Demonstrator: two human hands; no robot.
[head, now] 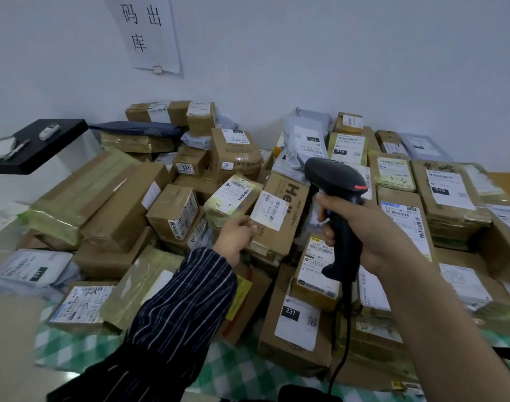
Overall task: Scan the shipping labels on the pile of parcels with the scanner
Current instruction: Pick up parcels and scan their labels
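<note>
The left arm wears a long sleeve (184,309) of dark, near-black cloth with thin pale stripes running along its length, some in close pairs. The cloth is loose and creased, and its cuff ends at the wrist just behind the left hand (233,239). To the right of the left hand, the right hand (375,227) and its forearm (439,329) are bare.

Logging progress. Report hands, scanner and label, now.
Right hand grips scanner, raised over parcels. Left hand pinches white label by its corner, against brown box. Nothing covers the label.
</note>
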